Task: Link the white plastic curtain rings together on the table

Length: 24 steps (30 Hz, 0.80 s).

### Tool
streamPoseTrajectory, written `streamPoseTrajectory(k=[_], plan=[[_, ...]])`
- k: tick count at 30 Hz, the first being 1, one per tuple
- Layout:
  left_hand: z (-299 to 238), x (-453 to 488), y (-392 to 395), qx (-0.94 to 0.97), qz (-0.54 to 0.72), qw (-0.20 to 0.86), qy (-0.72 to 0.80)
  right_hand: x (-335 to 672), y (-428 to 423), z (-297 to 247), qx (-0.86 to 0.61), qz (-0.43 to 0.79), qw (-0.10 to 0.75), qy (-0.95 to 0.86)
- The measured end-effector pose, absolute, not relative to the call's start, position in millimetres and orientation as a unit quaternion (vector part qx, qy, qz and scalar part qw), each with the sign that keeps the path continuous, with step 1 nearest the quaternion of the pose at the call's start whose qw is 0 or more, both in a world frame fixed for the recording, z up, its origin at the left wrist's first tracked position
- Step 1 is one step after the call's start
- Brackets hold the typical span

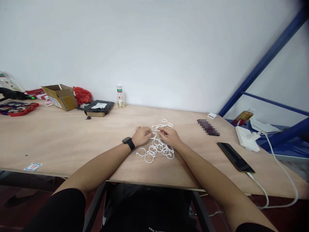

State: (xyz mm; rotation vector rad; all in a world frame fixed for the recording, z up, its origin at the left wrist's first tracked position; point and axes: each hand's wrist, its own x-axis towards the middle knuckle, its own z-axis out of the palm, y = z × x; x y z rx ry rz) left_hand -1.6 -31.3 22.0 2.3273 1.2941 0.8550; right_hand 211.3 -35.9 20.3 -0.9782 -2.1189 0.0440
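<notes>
My left hand (142,136), with a black watch on its wrist, has its fingers pinched on a white plastic curtain ring (154,135). Close to it on the right, my right hand (169,136) is closed, thumb and fingers together. Whatever lies between those fingertips is too small to make out against the white rings behind. A loose pile of similar white rings (159,148) with small eyelets lies on the table below and between both hands. Several more rings (164,120) are just beyond my fingertips.
A phone (235,157) on a white cable and a white power strip (246,138) lie to the right, near a pixelated dark object (208,127). At the back stand a bottle (120,96), a black parcel (100,106) and an open cardboard box (61,98). A red tray (21,111) is far left.
</notes>
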Motion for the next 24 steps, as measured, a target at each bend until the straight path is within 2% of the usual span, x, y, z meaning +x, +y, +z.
streamPoseTrajectory(k=[8,24], plan=[[18,-2,-29,0.826,0.299,0.189,0.439,194,-53,31,-0.215,-0.021,0.380,-0.899],[13,-4,-24,0.820,0.311,0.240,0.417,200,-51,34,-0.201,-0.028,0.358,-0.911]])
